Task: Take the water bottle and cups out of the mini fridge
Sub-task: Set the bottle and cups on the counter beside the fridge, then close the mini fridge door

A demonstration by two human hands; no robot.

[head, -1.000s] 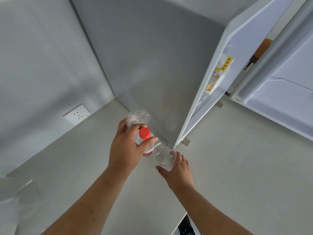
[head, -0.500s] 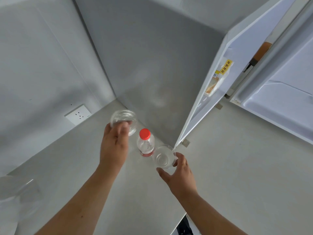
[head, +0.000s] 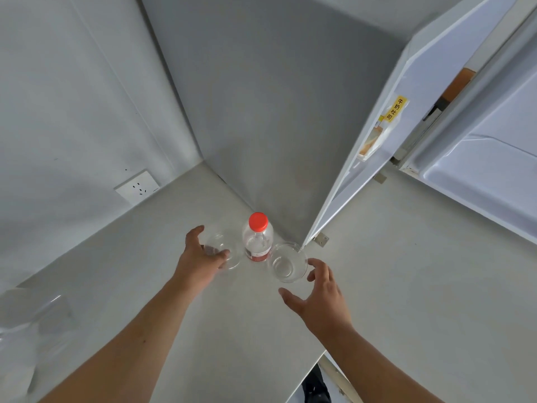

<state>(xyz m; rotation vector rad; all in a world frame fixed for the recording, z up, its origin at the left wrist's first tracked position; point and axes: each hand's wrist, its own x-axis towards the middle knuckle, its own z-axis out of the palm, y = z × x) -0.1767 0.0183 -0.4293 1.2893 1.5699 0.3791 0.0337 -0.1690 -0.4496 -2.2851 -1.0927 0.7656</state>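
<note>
Standing upright on the pale surface (head: 116, 274), the water bottle (head: 258, 239) with its red cap sits close to the grey back wall, between two clear cups. The left cup (head: 228, 253) is now down on the surface just left of the bottle; half a second ago it was held up in the air, higher and further left. The left hand (head: 200, 257) has come down with it, and its fingers (head: 222, 255) curl loosely around the near side of that cup with the thumb spread out to the far left; whether they still grip it or only touch it cannot be told. The right cup (head: 287, 261) stands just right of the bottle, about where it was before. The right hand (head: 316, 295) has drawn back from it: earlier its fingertips were on the cup's rim, now its fingers (head: 319, 269) are spread open and apart from the cup, holding nothing. The fridge door (head: 377, 126) hangs open to the right of the things, with a yellow-labelled packet (head: 383, 126) in its shelf. A wall socket (head: 138, 189) sits on the left wall, well apart from the cups.
</note>
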